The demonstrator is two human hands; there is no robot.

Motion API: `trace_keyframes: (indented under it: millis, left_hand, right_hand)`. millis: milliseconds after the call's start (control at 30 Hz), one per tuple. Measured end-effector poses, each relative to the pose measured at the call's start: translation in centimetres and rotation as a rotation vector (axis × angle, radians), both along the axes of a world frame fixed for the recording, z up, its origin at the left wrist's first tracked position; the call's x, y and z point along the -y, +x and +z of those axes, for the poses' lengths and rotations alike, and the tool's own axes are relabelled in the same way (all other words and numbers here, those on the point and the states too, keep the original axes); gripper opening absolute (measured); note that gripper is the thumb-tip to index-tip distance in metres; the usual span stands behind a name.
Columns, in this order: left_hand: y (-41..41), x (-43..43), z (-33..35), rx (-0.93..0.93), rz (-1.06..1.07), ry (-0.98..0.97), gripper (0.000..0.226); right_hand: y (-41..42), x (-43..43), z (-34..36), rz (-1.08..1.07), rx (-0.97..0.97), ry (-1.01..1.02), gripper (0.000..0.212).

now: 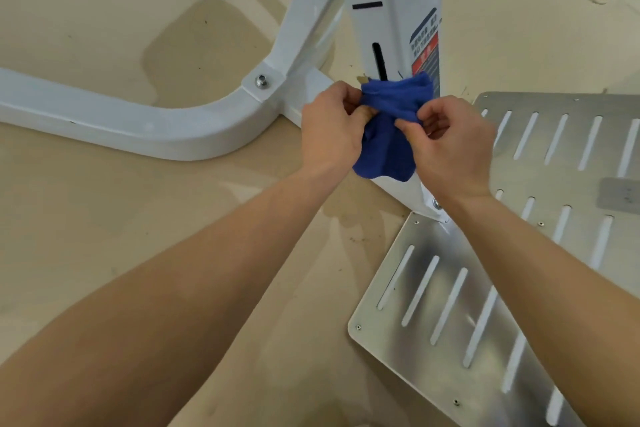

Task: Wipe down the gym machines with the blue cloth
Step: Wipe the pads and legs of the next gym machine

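Blue cloth (pixel 384 135) partly hidden between both hands' grip.

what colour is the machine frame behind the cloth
White, with a red and dark label; the machine frame shows best in the head view.

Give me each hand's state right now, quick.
Left hand: closed, pinching the blue cloth.
Right hand: closed, pinching the same cloth.
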State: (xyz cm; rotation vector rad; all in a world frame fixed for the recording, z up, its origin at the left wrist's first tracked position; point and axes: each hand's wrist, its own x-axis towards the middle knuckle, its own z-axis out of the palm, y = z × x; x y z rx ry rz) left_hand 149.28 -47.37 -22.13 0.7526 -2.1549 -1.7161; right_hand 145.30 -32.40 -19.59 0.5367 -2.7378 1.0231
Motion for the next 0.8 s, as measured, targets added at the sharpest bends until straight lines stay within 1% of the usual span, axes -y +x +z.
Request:
trace_keyframes:
  millis: [100, 200, 267, 367, 433, 500, 533, 633, 700, 800]
  left_hand:
    - [0.0, -0.5, -1.2, 0.045, -0.068, -0.021, 0.021]
    - [0.1, -1.2, -1.8, 0.101, -0.122, -0.049, 0.013]
    - [0.1, -1.2, -1.6, 0.105, -0.134, -0.067, 0.013]
    - [0.8, -1.0, -1.8, 0.087, -0.144, -0.083, 0.017]
    - [2.1, -1.4, -2.8, 0.128, -0.188, -0.062, 0.014]
    - [3.2, -1.9, -3.8, 0.172, -0.24, -0.073, 0.013]
    - [3.3, -2.3, -4.1, 0.162, -0.235, -0.067, 0.014]
    - [1.7, -3.4, -4.3, 0.107, -0.153, -0.071, 0.013]
    - [0.8, -4.2, -4.8, 0.103, -0.115, -0.075, 0.011]
    - [0.4, -4.5, -6.1, 0.105, -0.147, -0.106, 0.01]
  right_hand:
    - [0.1, -0.7, -0.4, -0.029, 0.053, 0.028, 0.014]
    - [0.5, -1.1, -0.6, -0.086, 0.14, 0.005, 0.011]
    - [1.0, -1.1, -0.6, -0.106, 0.154, -0.01, 0.012]
    - [2.3, -1.3, -0.7, -0.07, 0.14, -0.01, 0.013]
    - [3.5, -2.2, -1.1, -0.044, 0.156, 0.01, 0.014]
    - [4.1, -3.2, -1.6, -0.064, 0.204, 0.049, 0.013]
    - [4.1, -3.6, -1.8, -0.083, 0.214, 0.065, 0.012]
    - [2.4, -3.9, -2.3, -0.11, 0.147, 0.074, 0.013]
    - [1.3, -3.9, -2.7, -0.082, 0.109, 0.09, 0.013]
    - [1.0, -5.2, -4.0, -0.028, 0.114, 0.155, 0.013]
